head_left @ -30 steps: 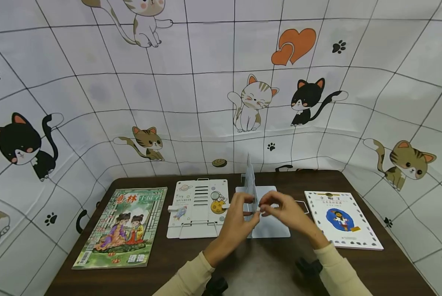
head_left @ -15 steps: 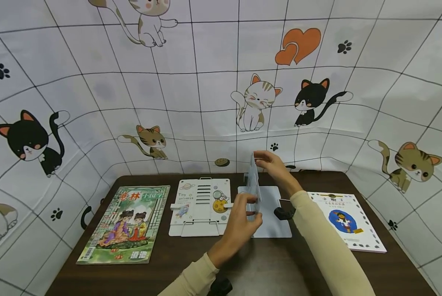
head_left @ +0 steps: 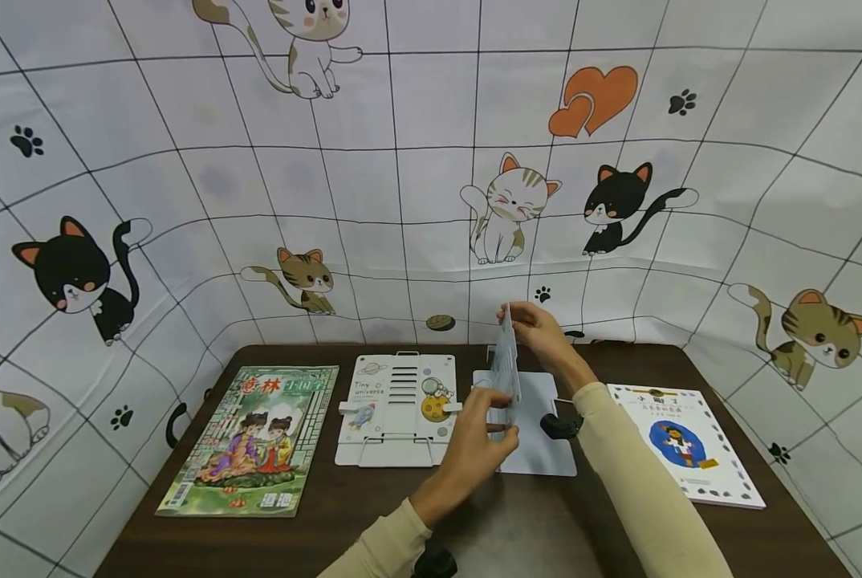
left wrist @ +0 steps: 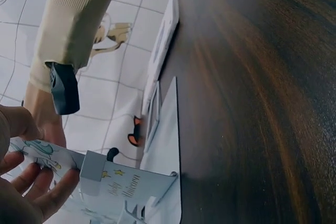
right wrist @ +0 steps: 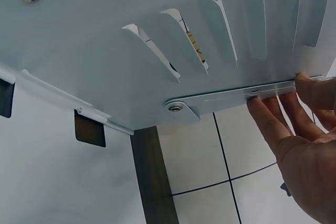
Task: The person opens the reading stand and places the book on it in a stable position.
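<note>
A pale blue-grey metal book stand stands in the middle of the table, its slotted panel raised nearly upright over a flat base plate. At the panel's near edge my left hand grips it with thumb and fingers. My right hand pinches the far upper edge. In the right wrist view, that hand has its thumb and fingers at a narrow hinged metal strip along the panel's edge. Unicorn lettering and a clip show on the panel's other face in the left wrist view.
Left of the stand lies a white book stand with space drawings, folded flat. A green illustrated magazine is at the table's left side. On the right, partly behind my right sleeve, is a white book. A cat-print cloth hangs behind.
My right hand has moved from the panel's near edge, beside my left hand, to its far upper edge. My left hand keeps its grip. The head view has shifted slightly.
</note>
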Tool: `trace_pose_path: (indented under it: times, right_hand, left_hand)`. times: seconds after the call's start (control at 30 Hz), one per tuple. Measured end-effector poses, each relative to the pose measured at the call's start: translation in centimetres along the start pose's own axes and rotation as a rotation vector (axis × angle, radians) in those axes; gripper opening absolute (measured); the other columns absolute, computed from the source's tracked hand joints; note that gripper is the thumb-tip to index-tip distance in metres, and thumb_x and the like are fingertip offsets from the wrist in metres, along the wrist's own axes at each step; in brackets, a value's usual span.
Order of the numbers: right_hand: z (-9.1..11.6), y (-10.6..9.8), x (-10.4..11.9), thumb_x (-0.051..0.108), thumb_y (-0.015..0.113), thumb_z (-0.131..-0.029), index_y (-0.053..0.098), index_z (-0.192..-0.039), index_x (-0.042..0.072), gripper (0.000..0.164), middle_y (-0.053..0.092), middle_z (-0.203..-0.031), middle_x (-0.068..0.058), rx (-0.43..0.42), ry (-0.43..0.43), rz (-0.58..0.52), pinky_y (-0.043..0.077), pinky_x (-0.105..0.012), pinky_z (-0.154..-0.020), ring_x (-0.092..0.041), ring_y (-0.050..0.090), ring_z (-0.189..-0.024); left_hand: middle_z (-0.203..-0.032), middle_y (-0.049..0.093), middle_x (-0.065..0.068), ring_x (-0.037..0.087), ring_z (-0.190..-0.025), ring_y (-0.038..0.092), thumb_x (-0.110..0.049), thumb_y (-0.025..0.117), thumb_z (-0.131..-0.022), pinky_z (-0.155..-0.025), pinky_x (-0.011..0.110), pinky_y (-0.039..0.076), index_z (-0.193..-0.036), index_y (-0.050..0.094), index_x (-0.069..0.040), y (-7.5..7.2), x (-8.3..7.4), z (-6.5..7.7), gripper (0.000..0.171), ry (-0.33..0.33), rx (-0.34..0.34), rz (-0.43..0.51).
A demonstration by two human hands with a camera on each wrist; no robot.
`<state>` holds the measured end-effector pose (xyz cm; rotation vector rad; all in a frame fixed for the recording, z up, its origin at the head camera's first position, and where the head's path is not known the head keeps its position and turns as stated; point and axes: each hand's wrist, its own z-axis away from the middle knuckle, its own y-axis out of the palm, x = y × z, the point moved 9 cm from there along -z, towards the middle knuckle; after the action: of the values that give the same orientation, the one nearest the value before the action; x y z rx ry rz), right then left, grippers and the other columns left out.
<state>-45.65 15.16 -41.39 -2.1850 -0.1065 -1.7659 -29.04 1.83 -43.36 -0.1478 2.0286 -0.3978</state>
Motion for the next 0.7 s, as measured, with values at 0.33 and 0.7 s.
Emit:
trace_pose_path:
  times: [0.33, 0.7]
  right_hand:
    - [1.1, -3.1, -0.7, 0.0, 0.046, -0.112, 0.043, -0.152, -0.012, 0.042, 0.052, -0.149, -0.035, -0.121, 0.012, -0.041, 0.054, -0.014, -0.098, -0.028, 0.059, -0.134]
    - [3.6, -7.8, -1.0, -0.006, 0.057, -0.106, 0.046, -0.139, -0.019, 0.037, 0.062, -0.123, -0.011, -0.314, -0.003, -0.034, 0.058, -0.014, -0.091, 0.006, 0.066, -0.097]
  left_hand:
    - [-0.119, 0.065, 0.014, 0.027, -0.109, 0.072, 0.007, 0.073, -0.09, -0.086, 0.023, 0.063, -0.117, 0.067, -0.001, 0.0, 1.2, -0.7, 0.029, 0.013, -0.005, 0.022]
    - [-0.1, 0.079, 0.01, 0.021, -0.089, 0.076, 0.003, 0.074, -0.092, -0.062, 0.018, 0.053, -0.108, 0.078, -0.006, -2.3, 3.4, -3.2, 0.019, -0.009, -0.096, -0.066]
